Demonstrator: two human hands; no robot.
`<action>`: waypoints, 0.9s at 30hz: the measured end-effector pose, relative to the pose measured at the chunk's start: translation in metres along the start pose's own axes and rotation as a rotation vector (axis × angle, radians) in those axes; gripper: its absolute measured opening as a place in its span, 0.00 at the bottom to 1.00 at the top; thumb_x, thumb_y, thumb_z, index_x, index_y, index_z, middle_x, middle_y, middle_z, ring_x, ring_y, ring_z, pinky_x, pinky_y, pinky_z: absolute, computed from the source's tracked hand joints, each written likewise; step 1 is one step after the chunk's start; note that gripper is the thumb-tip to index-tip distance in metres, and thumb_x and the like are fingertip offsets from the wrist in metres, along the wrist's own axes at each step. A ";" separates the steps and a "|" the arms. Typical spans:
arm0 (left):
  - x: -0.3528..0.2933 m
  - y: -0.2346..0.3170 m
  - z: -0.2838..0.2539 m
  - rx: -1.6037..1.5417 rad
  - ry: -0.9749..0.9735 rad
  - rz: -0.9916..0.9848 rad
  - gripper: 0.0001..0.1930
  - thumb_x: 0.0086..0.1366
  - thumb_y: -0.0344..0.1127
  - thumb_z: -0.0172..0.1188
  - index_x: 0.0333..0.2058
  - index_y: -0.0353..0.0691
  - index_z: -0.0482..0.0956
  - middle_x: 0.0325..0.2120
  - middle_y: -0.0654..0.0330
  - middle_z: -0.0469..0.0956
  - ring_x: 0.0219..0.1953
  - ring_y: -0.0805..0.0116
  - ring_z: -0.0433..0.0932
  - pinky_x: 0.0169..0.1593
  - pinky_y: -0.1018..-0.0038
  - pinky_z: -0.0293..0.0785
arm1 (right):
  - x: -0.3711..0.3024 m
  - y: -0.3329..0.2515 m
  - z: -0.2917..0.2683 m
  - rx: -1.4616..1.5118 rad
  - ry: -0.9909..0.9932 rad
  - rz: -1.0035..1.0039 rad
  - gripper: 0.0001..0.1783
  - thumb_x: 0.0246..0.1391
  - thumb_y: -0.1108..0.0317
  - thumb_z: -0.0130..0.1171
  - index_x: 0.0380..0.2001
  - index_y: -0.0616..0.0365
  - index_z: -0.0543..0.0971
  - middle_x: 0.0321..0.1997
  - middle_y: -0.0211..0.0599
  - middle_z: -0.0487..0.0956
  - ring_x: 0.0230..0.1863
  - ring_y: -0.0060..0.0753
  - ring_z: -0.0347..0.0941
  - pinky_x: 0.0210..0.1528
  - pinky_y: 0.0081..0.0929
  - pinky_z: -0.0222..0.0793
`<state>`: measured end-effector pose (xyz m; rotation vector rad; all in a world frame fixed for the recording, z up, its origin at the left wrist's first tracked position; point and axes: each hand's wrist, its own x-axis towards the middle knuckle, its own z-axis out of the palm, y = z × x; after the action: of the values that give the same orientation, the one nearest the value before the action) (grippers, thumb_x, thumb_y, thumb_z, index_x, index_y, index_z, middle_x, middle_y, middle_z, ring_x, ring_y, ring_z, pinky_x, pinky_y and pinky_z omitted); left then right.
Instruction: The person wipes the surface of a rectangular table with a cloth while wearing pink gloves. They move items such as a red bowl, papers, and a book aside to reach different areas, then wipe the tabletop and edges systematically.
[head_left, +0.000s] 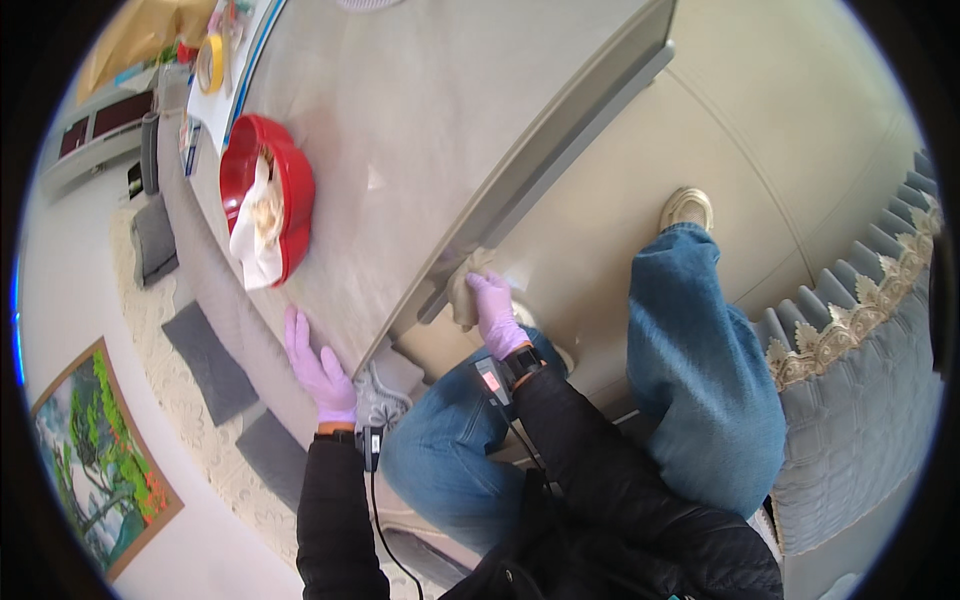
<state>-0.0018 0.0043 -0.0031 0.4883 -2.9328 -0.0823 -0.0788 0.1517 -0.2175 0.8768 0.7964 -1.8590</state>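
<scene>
1. So, cloth, greyish-beige and bunched up, is in the right hand. It sits at the fingertips, mostly ahead and on the left side of the fingers, with loose folds past them above and below.
2. Right fingers are curled and gripping the cloth; palm side is hidden, so can't tell how far it tucks under.
3. Cloth is at the side of the grey table, by the lower edge of its side panel, near the close corner. Can't confirm full contact.
4. Left hand holds nothing: fingers extended, thumb spread out, laid at the table's edge just left of the same corner. Well apart from the cloth.
5. Both hands in lilac gloves.
6. Red bowl with a lobed rim is on the tabletop, beyond the left fingertips and near them. White paper sits inside and over its rim.
7. Yellow tape roll is at the table's far left, beyond the bowl.
</scene>
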 end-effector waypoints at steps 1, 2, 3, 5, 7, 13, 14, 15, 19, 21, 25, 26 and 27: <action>0.000 0.000 0.000 -0.013 0.027 0.073 0.26 0.74 0.40 0.42 0.65 0.30 0.65 0.67 0.39 0.63 0.68 0.42 0.63 0.71 0.55 0.57 | 0.003 -0.023 -0.001 0.039 0.091 -0.051 0.11 0.64 0.71 0.54 0.47 0.63 0.78 0.40 0.34 0.81 0.40 0.26 0.76 0.45 0.25 0.73; 0.001 0.000 0.000 -0.026 0.025 0.069 0.26 0.75 0.41 0.42 0.65 0.30 0.65 0.66 0.39 0.63 0.68 0.42 0.63 0.71 0.55 0.56 | 0.007 -0.049 -0.006 0.081 0.041 -0.227 0.11 0.65 0.71 0.54 0.47 0.63 0.78 0.40 0.34 0.81 0.40 0.25 0.76 0.46 0.25 0.72; 0.001 0.001 0.000 -0.009 0.003 0.004 0.27 0.75 0.41 0.42 0.65 0.30 0.65 0.66 0.39 0.63 0.68 0.42 0.63 0.71 0.54 0.56 | 0.012 -0.074 -0.011 0.100 0.086 -0.307 0.11 0.65 0.71 0.54 0.47 0.63 0.78 0.41 0.33 0.81 0.40 0.25 0.76 0.46 0.24 0.72; 0.001 0.003 -0.001 -0.019 0.022 0.085 0.27 0.75 0.42 0.42 0.65 0.30 0.65 0.67 0.39 0.63 0.68 0.42 0.63 0.71 0.54 0.56 | 0.021 -0.124 -0.014 0.220 0.175 -0.450 0.13 0.65 0.71 0.53 0.50 0.63 0.77 0.42 0.31 0.80 0.41 0.23 0.74 0.46 0.23 0.72; 0.002 0.006 -0.002 0.011 -0.008 0.000 0.27 0.76 0.43 0.42 0.65 0.30 0.64 0.67 0.39 0.63 0.69 0.42 0.62 0.71 0.54 0.56 | 0.029 -0.175 -0.012 0.250 0.131 -0.654 0.16 0.66 0.72 0.52 0.54 0.65 0.76 0.46 0.31 0.79 0.45 0.24 0.74 0.50 0.24 0.71; 0.006 0.015 -0.004 -0.009 0.019 0.089 0.27 0.77 0.44 0.41 0.66 0.31 0.63 0.68 0.40 0.62 0.69 0.42 0.61 0.71 0.54 0.55 | 0.023 -0.294 0.003 0.256 0.121 -0.931 0.24 0.65 0.72 0.52 0.63 0.66 0.70 0.53 0.34 0.76 0.52 0.27 0.72 0.57 0.25 0.68; 0.007 0.016 -0.004 -0.001 0.013 0.093 0.27 0.77 0.44 0.40 0.66 0.32 0.62 0.68 0.39 0.61 0.69 0.42 0.61 0.72 0.54 0.55 | 0.026 -0.310 0.000 0.243 0.108 -0.975 0.26 0.65 0.72 0.52 0.65 0.65 0.68 0.55 0.35 0.76 0.53 0.28 0.72 0.58 0.25 0.67; 0.007 0.017 -0.004 0.014 -0.012 0.014 0.27 0.77 0.44 0.40 0.66 0.32 0.62 0.68 0.39 0.61 0.69 0.42 0.61 0.72 0.54 0.55 | 0.030 -0.323 -0.003 0.235 0.110 -1.016 0.27 0.65 0.71 0.52 0.66 0.65 0.67 0.56 0.36 0.75 0.54 0.28 0.72 0.59 0.25 0.67; 0.010 0.020 -0.006 0.022 -0.024 0.012 0.27 0.77 0.45 0.39 0.67 0.32 0.61 0.68 0.39 0.60 0.69 0.41 0.61 0.71 0.53 0.55 | 0.052 -0.354 -0.016 0.196 0.232 -0.900 0.32 0.64 0.70 0.50 0.71 0.62 0.63 0.63 0.39 0.72 0.62 0.31 0.68 0.66 0.27 0.61; 0.011 0.021 -0.007 0.017 -0.009 0.075 0.27 0.78 0.45 0.38 0.67 0.32 0.61 0.68 0.39 0.59 0.69 0.40 0.61 0.71 0.53 0.55 | 0.049 -0.362 -0.017 0.215 0.133 -0.959 0.30 0.64 0.68 0.49 0.69 0.59 0.66 0.59 0.36 0.74 0.58 0.30 0.70 0.63 0.26 0.63; 0.015 0.026 -0.008 0.029 -0.028 -0.015 0.28 0.78 0.46 0.38 0.67 0.32 0.61 0.68 0.38 0.59 0.69 0.40 0.60 0.72 0.53 0.54 | -0.007 -0.354 0.014 0.325 -0.002 -1.002 0.32 0.62 0.76 0.46 0.71 0.60 0.63 0.65 0.36 0.70 0.63 0.28 0.67 0.66 0.27 0.61; 0.015 0.028 -0.008 0.031 -0.028 -0.019 0.28 0.77 0.47 0.38 0.67 0.32 0.61 0.68 0.38 0.59 0.69 0.40 0.60 0.72 0.53 0.54 | -0.026 -0.346 0.025 0.315 -0.107 -1.058 0.33 0.63 0.78 0.46 0.72 0.60 0.61 0.69 0.37 0.68 0.67 0.29 0.64 0.69 0.26 0.58; 0.016 0.030 -0.008 0.020 -0.009 0.059 0.28 0.77 0.47 0.38 0.67 0.32 0.61 0.68 0.38 0.59 0.69 0.40 0.60 0.72 0.52 0.54 | -0.042 -0.337 0.037 0.263 -0.167 -1.200 0.33 0.65 0.78 0.45 0.73 0.62 0.59 0.74 0.38 0.63 0.73 0.30 0.58 0.73 0.27 0.52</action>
<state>-0.0244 0.0272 0.0093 0.4047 -2.9573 -0.0486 -0.3799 0.2702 -0.1073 0.3445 1.1010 -3.0812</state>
